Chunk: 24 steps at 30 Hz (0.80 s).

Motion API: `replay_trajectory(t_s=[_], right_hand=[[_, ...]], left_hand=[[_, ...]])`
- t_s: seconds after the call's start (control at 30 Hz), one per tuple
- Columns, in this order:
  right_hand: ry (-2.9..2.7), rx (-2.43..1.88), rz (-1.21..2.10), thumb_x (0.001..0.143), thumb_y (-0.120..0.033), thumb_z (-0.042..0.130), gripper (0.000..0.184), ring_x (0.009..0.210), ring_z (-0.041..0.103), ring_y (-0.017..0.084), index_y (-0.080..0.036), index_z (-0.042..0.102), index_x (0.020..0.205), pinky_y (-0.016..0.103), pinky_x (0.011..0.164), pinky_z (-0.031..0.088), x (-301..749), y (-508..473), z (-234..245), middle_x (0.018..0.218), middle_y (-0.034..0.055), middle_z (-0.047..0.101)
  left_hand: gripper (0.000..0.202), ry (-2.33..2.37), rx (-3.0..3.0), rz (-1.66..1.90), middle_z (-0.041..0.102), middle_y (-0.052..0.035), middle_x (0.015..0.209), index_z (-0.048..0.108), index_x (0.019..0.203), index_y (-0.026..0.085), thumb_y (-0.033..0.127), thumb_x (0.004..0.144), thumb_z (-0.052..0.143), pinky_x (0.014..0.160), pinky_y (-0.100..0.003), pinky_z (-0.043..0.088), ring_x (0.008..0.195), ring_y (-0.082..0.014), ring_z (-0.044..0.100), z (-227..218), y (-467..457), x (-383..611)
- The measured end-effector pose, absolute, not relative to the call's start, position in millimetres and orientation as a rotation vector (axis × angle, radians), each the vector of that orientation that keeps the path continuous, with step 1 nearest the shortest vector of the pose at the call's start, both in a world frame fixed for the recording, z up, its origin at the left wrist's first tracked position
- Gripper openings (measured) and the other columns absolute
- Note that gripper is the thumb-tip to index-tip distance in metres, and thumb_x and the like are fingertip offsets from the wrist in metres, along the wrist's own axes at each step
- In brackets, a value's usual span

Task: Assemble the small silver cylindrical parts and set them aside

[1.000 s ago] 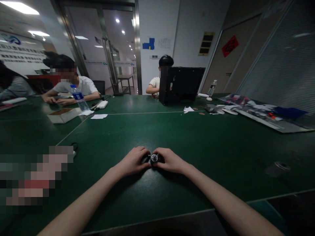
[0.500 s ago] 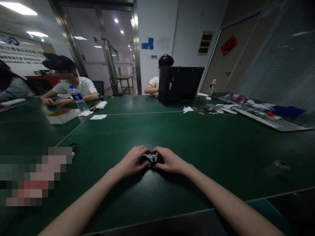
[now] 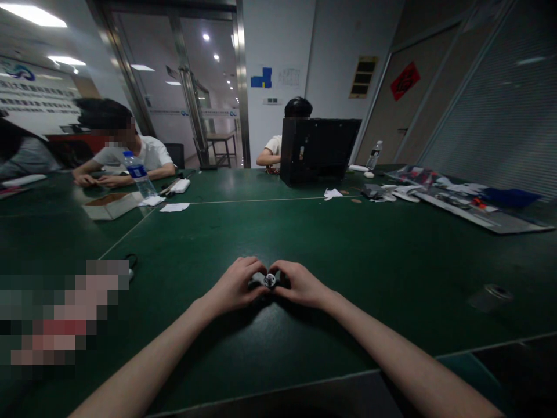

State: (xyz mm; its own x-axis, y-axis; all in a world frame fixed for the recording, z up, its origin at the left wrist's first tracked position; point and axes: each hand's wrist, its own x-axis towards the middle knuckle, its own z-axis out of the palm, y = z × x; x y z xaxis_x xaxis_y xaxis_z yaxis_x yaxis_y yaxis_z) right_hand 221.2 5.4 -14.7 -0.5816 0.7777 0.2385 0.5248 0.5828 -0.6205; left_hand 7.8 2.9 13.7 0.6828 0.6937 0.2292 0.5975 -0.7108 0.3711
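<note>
Near the middle of the green table, my left hand (image 3: 237, 284) and my right hand (image 3: 300, 283) meet around a small wheel-like part (image 3: 270, 281). It has a pale spoked ring with a dark centre. Both hands are closed, with thumbs and fingers curled in from either side to pinch the part between them. Some of a dark body behind the ring is covered by my fingers, so its full shape stays hidden.
A grey cylindrical object (image 3: 491, 297) lies to the right. Further back are a black case (image 3: 322, 151), a shallow box (image 3: 108, 207), a water bottle (image 3: 139, 174) and a cluttered board (image 3: 483, 212). Several people sit across the table.
The wheel-like part has shifted very slightly left between my fingertips. Both hands stay in almost the same place. The head of the person behind the black case has moved a little right.
</note>
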Motion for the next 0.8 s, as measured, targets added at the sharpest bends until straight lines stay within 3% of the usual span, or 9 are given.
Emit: replay_trajectory(t_s=[0.27,0.53,0.8], right_hand=[[-2.329,-1.046,0.679,0.077,-0.026,0.064,0.027,0.071,0.057,0.013,-0.018,0.056,0.102,0.023,0.064,0.042,221.5,4.3,-12.1,0.089,0.0032,0.063],[-2.304,-1.037,0.788,0.078,-0.026,0.064,0.040,0.072,0.062,0.015,-0.019,0.047,0.114,0.024,0.065,0.043,220.6,3.3,-13.6,0.087,0.0041,0.067],[-2.303,-1.039,0.762,0.078,-0.027,0.064,0.036,0.069,0.060,0.014,-0.018,0.050,0.109,0.024,0.064,0.043,220.7,4.6,-13.3,0.087,0.0041,0.065]], left_hand=[[0.020,1.068,2.599,0.480,0.059,-0.0072,0.104,0.057,0.104,0.019,0.027,0.086,0.055,0.083,-0.035,0.043,0.093,-0.0220,0.053,18.6,0.4,9.2],[0.019,1.065,2.604,0.468,0.059,-0.0071,0.103,0.058,0.103,0.018,0.029,0.087,0.054,0.084,-0.034,0.043,0.094,-0.0215,0.054,18.3,2.1,9.5],[0.020,1.101,2.634,0.461,0.060,-0.0070,0.097,0.059,0.099,0.017,0.033,0.088,0.053,0.082,-0.034,0.043,0.090,-0.0212,0.054,15.2,4.0,11.0]])
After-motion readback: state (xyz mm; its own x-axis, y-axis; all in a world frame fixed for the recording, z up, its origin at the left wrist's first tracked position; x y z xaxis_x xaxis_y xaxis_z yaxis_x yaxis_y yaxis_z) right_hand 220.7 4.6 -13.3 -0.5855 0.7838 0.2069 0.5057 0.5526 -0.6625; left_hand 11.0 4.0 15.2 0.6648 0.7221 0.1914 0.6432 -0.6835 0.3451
